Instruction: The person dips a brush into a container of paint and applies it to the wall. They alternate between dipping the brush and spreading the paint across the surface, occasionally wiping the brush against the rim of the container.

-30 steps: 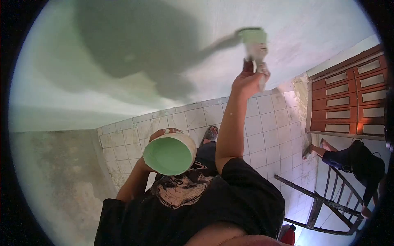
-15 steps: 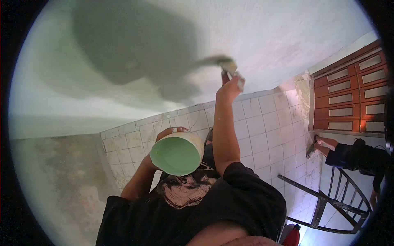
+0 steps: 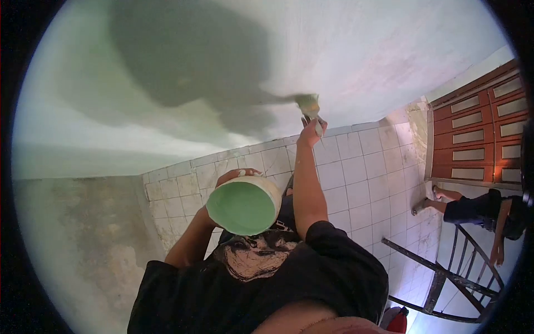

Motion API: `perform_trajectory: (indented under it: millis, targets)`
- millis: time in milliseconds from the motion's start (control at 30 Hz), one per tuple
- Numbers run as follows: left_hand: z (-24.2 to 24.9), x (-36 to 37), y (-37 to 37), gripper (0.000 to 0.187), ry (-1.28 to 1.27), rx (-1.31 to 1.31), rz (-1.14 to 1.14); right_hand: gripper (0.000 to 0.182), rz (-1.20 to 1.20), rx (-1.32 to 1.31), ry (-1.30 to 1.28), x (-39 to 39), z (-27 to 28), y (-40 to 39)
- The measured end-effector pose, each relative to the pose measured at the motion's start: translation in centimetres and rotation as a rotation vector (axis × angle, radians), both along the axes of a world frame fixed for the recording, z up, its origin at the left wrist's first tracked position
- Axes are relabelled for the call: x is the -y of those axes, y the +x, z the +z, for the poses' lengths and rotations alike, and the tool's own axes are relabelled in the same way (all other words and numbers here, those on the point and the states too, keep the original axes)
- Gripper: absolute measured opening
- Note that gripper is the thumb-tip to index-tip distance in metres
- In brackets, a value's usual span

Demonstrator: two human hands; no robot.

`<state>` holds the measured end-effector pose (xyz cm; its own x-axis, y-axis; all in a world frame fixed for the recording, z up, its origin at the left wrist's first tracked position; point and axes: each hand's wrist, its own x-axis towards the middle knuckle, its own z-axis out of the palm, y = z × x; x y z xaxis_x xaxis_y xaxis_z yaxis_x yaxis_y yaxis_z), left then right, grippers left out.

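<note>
My left hand (image 3: 240,174) is wrapped round the far side of a pale bucket (image 3: 273,196), holding it in front of my chest. Light green paint (image 3: 243,208) fills part of it; the depth is hard to judge. With my arm stretched forward, my right hand (image 3: 312,131) is closed on the handle of a paintbrush (image 3: 308,106). The brush's bristles look greenish and lie at the wall (image 3: 350,61), where they meet their own shadow. Whitish smears show on the fingers of both hands.
White floor tiles (image 3: 356,167) run along the wall's foot. At right stand a dark metal frame (image 3: 439,273) and another person (image 3: 478,211) beyond it, near a brown panelled door (image 3: 473,131). A bare, stained grey surface (image 3: 94,222) lies at left.
The paintbrush and my right hand have moved down the view, and the brush has turned more upright. My left hand still holds the bucket. The other person's arm has come into view.
</note>
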<state>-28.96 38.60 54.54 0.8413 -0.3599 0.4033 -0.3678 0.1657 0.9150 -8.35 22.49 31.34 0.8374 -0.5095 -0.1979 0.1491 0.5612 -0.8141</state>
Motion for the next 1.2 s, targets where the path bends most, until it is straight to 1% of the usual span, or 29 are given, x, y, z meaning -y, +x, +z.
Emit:
perform_trajectory:
  millis: [33, 100, 133, 167, 200, 233, 267, 300, 333, 367, 400, 433, 467, 500, 533, 567, 633, 700, 733, 800, 833, 900, 933, 967, 1000, 1033, 1067, 1133, 1200]
  targets:
    - [0.2, 0.2, -0.2, 0.093, -0.010, 0.005, -0.003, 0.014, -0.003, 0.010, 0.006, 0.9, -1.5, -0.1]
    - [-0.1, -0.6, -0.9, 0.097, 0.016, 0.050, 0.017, 0.013, -0.058, -0.179, 0.244, 0.6, -2.1, 0.5]
    - [-2.0, -1.6, -1.9, 0.099, -0.021, -0.195, -0.030, 0.014, -0.031, -0.216, 0.165, 0.0, 1.3, 1.0]
    - [-2.8, -2.4, -2.7, 0.101, -0.070, -0.444, -0.076, 0.029, -0.038, -0.175, 0.231, -0.5, 3.7, 1.9]
    - [-2.0, -2.4, -2.7, 0.101, -0.059, -0.428, -0.057, 0.030, -0.033, -0.088, 0.160, -0.7, 8.4, 2.5]
    - [-0.9, -2.0, -2.7, 0.103, -0.041, -0.281, -0.023, 0.021, -0.083, 0.040, 0.166, -0.6, 13.4, 2.6]
    - [0.0, -1.8, -2.7, 0.105, -0.028, -0.142, 0.004, 0.022, -0.139, 0.136, 0.229, -0.5, 17.3, 2.5]
    - [0.3, -2.3, -3.1, 0.108, -0.025, -0.197, -0.002, 0.025, -0.170, 0.186, 0.273, -0.2, 21.0, 2.0]
    - [0.7, -2.7, -3.4, 0.108, -0.038, -0.205, -0.003, 0.027, -0.175, 0.301, 0.293, 0.4, 23.5, 1.8]
    - [1.2, -3.1, -3.6, 0.108, 0.030, -0.144, 0.008, 0.028, -0.185, 0.445, 0.293, 0.9, 24.6, 2.3]
    - [1.3, -3.3, -3.5, 0.109, 0.100, -0.080, 0.020, 0.030, -0.216, 0.486, 0.312, 1.3, 26.1, 2.4]
    - [1.4, -1.4, -2.2, 0.110, 0.135, 0.015, 0.056, 0.034, -0.221, 0.492, 0.265, 3.5, 25.9, 3.8]
    - [0.8, -1.6, -2.6, 0.110, 0.122, 0.016, 0.058, 0.038, -0.223, 0.507, 0.209, 3.4, 25.7, 4.0]
    - [0.1, -1.8, -2.9, 0.110, -0.041, -0.108, 0.036, 0.038, -0.222, 0.514, 0.201, 3.1, 24.3, 4.0]
    - [-0.2, -2.0, -3.1, 0.110, -0.200, -0.229, 0.007, 0.038, -0.194, 0.474, 0.148, 2.7, 21.5, 4.1]
    - [0.0, -2.0, -3.1, 0.110, -0.204, -0.219, -0.005, 0.038, -0.170, 0.435, 0.094, 2.5, 18.3, 4.3]
    - [0.6, -1.9, -2.7, 0.108, 0.039, -0.030, 0.083, 0.036, -0.086, 0.308, 0.066, 3.0, 11.2, 3.3]
    - [1.0, -1.2, -1.2, 0.108, -0.033, 0.030, 0.048, 0.034, -0.042, 0.046, 0.002, 4.3, 3.5, 2.8]
    - [1.1, -0.8, -0.9, 0.108, -0.095, 0.077, 0.017, 0.034, -0.060, 0.039, -0.003, 5.2, 2.2, 2.3]
    - [1.0, -0.7, -0.9, 0.108, -0.048, 0.062, 0.009, 0.019, -0.072, -0.317, 0.046, 6.8, 2.8, 2.3]
    - [1.1, -0.8, -0.4, 0.107, 0.006, 0.058, 0.026, 0.021, -0.071, -0.278, 0.098, 7.9, 3.6, 3.4]
    - [1.0, -0.5, 0.2, 0.108, 0.020, 0.082, 0.029, 0.023, -0.049, 0.014, 0.054, 9.1, 8.6, 6.1]
    - [1.1, -0.4, 0.5, 0.110, 0.035, 0.097, 0.044, 0.025, -0.089, 0.079, 0.076, 8.9, 14.7, 6.2]
    - [1.7, 0.1, 0.8, 0.110, 0.041, 0.088, 0.029, 0.026, -0.095, 0.138, 0.036, 9.1, 19.2, 6.1]
    - [2.6, 0.8, 1.2, 0.100, -0.049, 0.107, 0.034, 0.025, -0.125, 0.230, 0.023, 9.0, 23.2, 5.3]
    - [3.0, 1.3, 1.5, 0.090, -0.139, 0.122, 0.040, 0.029, -0.127, 0.318, 0.035, 9.2, 25.4, 5.1]
    - [2.7, 1.4, 1.7, 0.090, -0.139, 0.099, 0.021, 0.029, -0.135, 0.346, 0.151, 9.6, 27.5, 4.4]
    - [1.4, 1.5, 1.6, 0.069, -0.283, -0.034, 0.032, 0.026, -0.163, 0.504, 0.210, 10.0, 27.4, 4.5]
    - [0.2, 1.4, 1.5, 0.049, -0.426, -0.158, 0.056, 0.025, -0.129, 0.625, 0.147, 9.9, 23.6, 5.5]
